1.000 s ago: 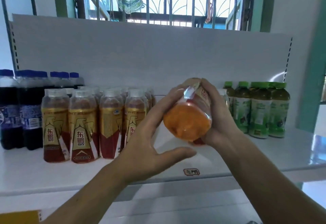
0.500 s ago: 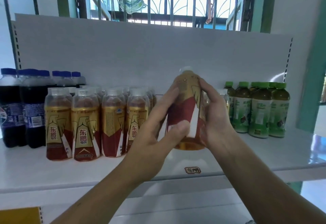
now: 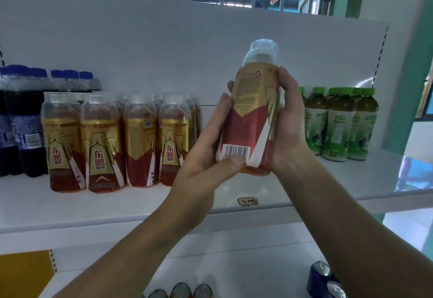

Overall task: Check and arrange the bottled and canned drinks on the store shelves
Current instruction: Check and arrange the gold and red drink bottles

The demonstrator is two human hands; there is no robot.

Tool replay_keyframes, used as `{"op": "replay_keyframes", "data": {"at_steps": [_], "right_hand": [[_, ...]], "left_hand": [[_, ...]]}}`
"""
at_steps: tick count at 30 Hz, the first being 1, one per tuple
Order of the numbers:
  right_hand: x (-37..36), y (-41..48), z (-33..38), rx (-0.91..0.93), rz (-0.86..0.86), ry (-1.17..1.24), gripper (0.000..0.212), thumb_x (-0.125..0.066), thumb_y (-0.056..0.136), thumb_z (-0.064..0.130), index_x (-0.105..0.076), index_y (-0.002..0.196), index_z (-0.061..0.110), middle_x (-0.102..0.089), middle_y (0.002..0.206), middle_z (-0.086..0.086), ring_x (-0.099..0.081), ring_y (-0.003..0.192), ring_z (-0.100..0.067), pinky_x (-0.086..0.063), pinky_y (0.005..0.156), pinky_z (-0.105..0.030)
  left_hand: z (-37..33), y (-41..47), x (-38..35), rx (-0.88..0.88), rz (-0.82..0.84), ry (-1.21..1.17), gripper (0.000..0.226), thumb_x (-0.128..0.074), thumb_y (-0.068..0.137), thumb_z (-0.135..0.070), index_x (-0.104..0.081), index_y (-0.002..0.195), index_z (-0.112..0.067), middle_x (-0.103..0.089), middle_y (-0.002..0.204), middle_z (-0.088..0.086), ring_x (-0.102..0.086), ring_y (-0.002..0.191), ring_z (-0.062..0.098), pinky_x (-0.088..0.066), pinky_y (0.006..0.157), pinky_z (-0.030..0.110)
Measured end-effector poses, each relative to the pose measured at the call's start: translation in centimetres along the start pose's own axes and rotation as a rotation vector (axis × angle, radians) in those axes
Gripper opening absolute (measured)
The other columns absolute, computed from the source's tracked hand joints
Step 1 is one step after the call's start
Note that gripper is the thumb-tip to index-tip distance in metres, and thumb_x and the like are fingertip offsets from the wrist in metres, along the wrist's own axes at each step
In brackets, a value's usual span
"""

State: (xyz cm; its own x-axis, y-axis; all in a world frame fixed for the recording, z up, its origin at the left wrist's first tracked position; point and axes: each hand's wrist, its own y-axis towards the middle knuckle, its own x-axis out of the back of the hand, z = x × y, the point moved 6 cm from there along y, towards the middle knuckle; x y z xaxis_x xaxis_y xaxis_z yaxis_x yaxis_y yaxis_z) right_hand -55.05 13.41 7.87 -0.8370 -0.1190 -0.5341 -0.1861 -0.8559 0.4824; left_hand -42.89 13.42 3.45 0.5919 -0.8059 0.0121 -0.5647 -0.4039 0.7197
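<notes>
Both grips are on one item. I see the left grip [image 3: 206,147] wrapped round the lower left side of the gold-red bottle [image 3: 250,115], thumb by the barcode. The right grip [image 3: 288,129] is curled round its right side. The bottle is roughly upright, clear cap on top, back label toward me, held in the air above the white shelf [image 3: 70,206], not touching it. To its left, matching bottles [image 3: 103,143] stand in rows. At the far left are dark soda bottles [image 3: 25,119] with blue caps. On the right are green-capped tea bottles [image 3: 337,122]. A shelf tag [image 3: 247,201] sits below the held bottle. Can tops [image 3: 180,290] show on the lower shelf.
</notes>
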Motion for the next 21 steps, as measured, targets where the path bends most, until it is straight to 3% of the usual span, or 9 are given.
{"op": "replay_keyframes", "data": {"at_steps": [4, 7, 9, 14, 21], "right_hand": [[1.3, -1.2, 1.4, -0.023, -0.029, -0.01, 0.053, -0.056, 0.084, 0.057, -0.07, 0.103, 0.009, -0.067, 0.084, -0.006, -0.066, 0.071, -0.019, -0.057, 0.071, -0.034], [3.1, -2.4, 3.0, 0.012, -0.054, -0.016, 0.055, -0.056, 0.09, 0.057, -0.066, 0.114, 0.008, -0.065, 0.091, -0.006, -0.064, 0.079, -0.021, -0.055, 0.082, -0.036], [4.4, -3.8, 4.5, 0.065, -0.066, 0.004, 0.053, -0.055, 0.091, 0.054, -0.066, 0.112, 0.007, -0.065, 0.094, -0.008, -0.064, 0.079, -0.02, -0.056, 0.078, -0.033], [9.7, -8.5, 9.9, 0.221, -0.169, -0.053, 0.05, -0.048, 0.098, 0.05, -0.065, 0.11, 0.005, -0.068, 0.095, -0.01, -0.064, 0.083, -0.023, -0.056, 0.076, -0.032], [19.0, -18.1, 17.9, 0.212, -0.284, -0.03, 0.055, -0.054, 0.089, 0.054, -0.057, 0.12, 0.009, -0.059, 0.105, -0.01, -0.06, 0.088, -0.022, -0.053, 0.082, -0.032]], "left_hand": [[1.3, 0.0, -1.6, 0.054, -0.009, 0.014, 0.074, -0.06, 0.085, -0.017, -0.03, 0.148, -0.04, -0.054, 0.139, -0.018, -0.054, 0.127, 0.002, -0.052, 0.092, 0.019], [2.6, 0.2, -3.3, 0.097, 0.014, -0.11, 0.07, -0.052, 0.089, -0.01, -0.031, 0.154, -0.027, -0.052, 0.146, -0.011, -0.05, 0.135, 0.01, -0.047, 0.104, 0.027], [3.3, 0.4, -5.2, 0.113, 0.04, -0.191, 0.067, -0.045, 0.091, -0.004, -0.03, 0.154, -0.022, -0.05, 0.15, -0.008, -0.046, 0.138, 0.013, -0.044, 0.108, 0.027], [5.6, 0.5, -13.3, 0.135, 0.181, -0.329, 0.071, -0.043, 0.091, 0.002, -0.024, 0.156, -0.019, -0.05, 0.149, -0.011, -0.045, 0.139, 0.013, -0.044, 0.107, 0.028], [9.2, -0.1, -27.5, 0.228, 0.201, -0.439, 0.071, -0.046, 0.086, 0.006, -0.033, 0.152, -0.015, -0.05, 0.149, -0.007, -0.047, 0.138, 0.012, -0.044, 0.108, 0.028]]}}
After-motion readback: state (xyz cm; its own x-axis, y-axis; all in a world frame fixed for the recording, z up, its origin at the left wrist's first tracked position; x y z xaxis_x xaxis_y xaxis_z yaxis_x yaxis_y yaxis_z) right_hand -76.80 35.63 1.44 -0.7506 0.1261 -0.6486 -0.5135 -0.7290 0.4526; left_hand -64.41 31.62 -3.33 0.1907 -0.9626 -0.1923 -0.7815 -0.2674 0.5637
